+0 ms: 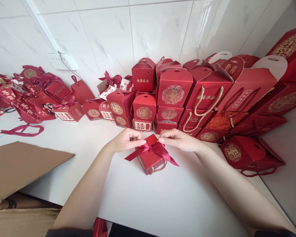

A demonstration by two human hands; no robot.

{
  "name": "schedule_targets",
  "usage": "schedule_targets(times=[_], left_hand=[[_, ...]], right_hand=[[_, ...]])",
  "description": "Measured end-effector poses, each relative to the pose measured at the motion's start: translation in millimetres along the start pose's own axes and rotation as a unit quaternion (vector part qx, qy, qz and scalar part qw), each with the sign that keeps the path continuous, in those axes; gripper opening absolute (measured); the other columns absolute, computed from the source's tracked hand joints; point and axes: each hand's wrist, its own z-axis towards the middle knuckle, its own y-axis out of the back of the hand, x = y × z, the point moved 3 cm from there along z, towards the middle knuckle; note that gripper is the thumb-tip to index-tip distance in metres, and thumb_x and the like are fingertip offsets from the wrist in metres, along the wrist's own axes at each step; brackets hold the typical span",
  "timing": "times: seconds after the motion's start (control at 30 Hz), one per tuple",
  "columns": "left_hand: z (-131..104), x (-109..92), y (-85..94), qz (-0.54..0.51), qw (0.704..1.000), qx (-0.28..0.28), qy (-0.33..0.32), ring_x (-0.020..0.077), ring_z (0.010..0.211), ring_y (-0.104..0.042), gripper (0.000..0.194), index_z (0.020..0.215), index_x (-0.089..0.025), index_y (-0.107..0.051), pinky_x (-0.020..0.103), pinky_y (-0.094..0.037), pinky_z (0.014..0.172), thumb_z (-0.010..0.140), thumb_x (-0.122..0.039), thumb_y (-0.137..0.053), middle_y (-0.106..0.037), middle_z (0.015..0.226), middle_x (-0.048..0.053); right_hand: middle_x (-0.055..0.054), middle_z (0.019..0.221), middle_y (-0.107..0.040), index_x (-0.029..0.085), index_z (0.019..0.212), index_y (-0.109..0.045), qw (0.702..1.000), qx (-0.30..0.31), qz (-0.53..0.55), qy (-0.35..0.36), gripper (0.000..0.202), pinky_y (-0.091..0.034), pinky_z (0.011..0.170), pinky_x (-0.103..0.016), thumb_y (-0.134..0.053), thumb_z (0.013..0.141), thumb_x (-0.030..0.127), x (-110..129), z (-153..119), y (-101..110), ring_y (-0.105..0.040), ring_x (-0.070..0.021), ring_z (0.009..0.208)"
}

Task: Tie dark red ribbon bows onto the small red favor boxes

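A small red gift box [148,162] lies on the white table in front of me, with a beige rope handle [160,168] at its near right side. Across its top is a dark red ribbon bow [151,149], its tails spread to left and right. My left hand [131,139] pinches the bow's left part between thumb and fingers. On the other side, my right hand [172,138] is closed in a pinch at the bow's upper right part.
Stacked red gift boxes [175,89] stand along the tiled wall, with more at the right. Ribboned boxes [39,95] are heaped at the left. A loose ribbon [22,133] and a cardboard flap [27,164] lie nearer. One box [246,153] rests at the right edge.
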Motion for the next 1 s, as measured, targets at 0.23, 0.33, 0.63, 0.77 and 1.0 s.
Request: schedule_targets(times=[0.23, 0.33, 0.63, 0.77, 1.0], left_hand=[[-1.1, -0.5, 0.0, 0.002, 1.000, 0.019, 0.001, 0.0069, 0.052, -0.032, 0.042, 0.055, -0.014, -0.049, 0.023, -0.025, 0.050, 0.085, -0.040, -0.061, -0.037, 0.053, -0.004], [-1.7, 0.3, 0.9, 0.000, 1.000, 0.020, 0.009, 0.0069, 0.053, -0.031, 0.043, 0.055, -0.014, -0.046, 0.023, -0.026, 0.050, 0.087, -0.040, -0.059, -0.035, 0.054, -0.004], [-3.9, -0.3, 1.7, -0.011, 0.998, 0.040, 0.049, 0.0067, 0.047, -0.042, 0.044, 0.055, -0.015, -0.046, 0.020, -0.032, 0.047, 0.088, -0.041, -0.057, -0.050, 0.051, -0.002], [-4.8, -3.1, 2.0, -0.014, 0.998, 0.040, 0.049, 0.0071, 0.046, -0.045, 0.042, 0.056, -0.015, -0.049, 0.020, -0.033, 0.047, 0.087, -0.041, -0.058, -0.052, 0.051, -0.002], [-4.6, -2.1, 1.3, -0.023, 0.998, 0.045, 0.044, 0.0080, 0.048, -0.046, 0.042, 0.055, -0.015, -0.049, 0.021, -0.038, 0.048, 0.085, -0.042, -0.059, -0.048, 0.052, -0.002]], right_hand=[[-0.003, 0.093, -0.051, 0.016, 0.075, -0.064, 1.000, -0.005, 0.012, 0.013, 0.038, -0.040, 0.075, -0.029, -0.055, 0.091, 0.048, -1.7, 1.6, -2.3, -0.050, -0.0137, 0.079], [-0.001, 0.081, -0.052, 0.015, 0.076, -0.063, 1.000, -0.013, 0.025, 0.011, 0.034, -0.038, 0.069, -0.028, -0.057, 0.091, 0.046, -5.3, 2.4, -2.7, -0.047, -0.0130, 0.073], [0.005, 0.061, -0.038, 0.016, 0.064, -0.051, 0.999, -0.018, 0.038, -0.015, 0.041, -0.028, 0.058, -0.026, -0.058, 0.090, 0.047, -13.2, 3.2, -1.9, -0.032, -0.0095, 0.058], [0.003, 0.063, -0.044, 0.016, 0.066, -0.054, 0.999, -0.021, 0.015, -0.026, 0.042, -0.029, 0.057, -0.026, -0.056, 0.090, 0.050, -13.2, 2.6, -0.7, -0.034, -0.0098, 0.058], [0.005, 0.059, -0.038, 0.018, 0.061, -0.045, 0.999, -0.032, -0.010, -0.042, 0.049, -0.030, 0.056, -0.026, -0.053, 0.090, 0.056, -15.9, 2.6, 0.1, -0.033, -0.0095, 0.055]])
